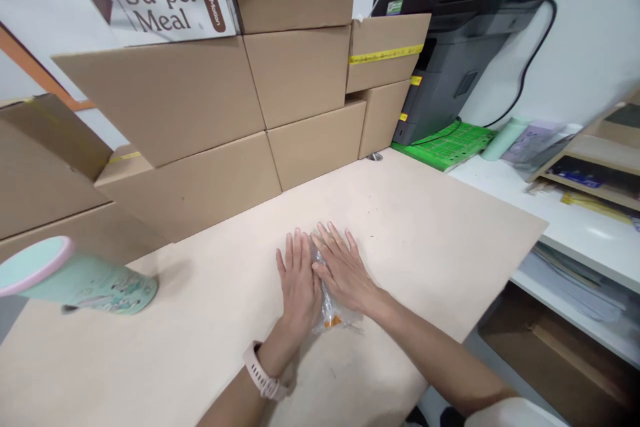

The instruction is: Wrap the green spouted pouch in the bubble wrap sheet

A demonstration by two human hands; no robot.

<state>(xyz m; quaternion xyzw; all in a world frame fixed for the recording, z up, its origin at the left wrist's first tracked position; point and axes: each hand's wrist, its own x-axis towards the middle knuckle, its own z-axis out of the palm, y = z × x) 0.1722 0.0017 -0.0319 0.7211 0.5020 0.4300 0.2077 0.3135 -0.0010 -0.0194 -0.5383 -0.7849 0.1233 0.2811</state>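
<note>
Forearms (425,340), the left wearing a pink strap (256,370), lie nearest us. We find the left grip (300,283) and right grip (345,273) both released: palms down, fingers extended toward the cardboard boxes (315,147), neither clenched. Partly covered by them, a clear plastic bag (327,301) lies on the counter (425,213), in front of the boxes and well apart. We judge it light, soft and slippery; contents are largely hidden, so we cannot determine fragility. We recommend taking hold at its loose edge, beside the orange patch (332,322), farthest from the boxes.
</note>
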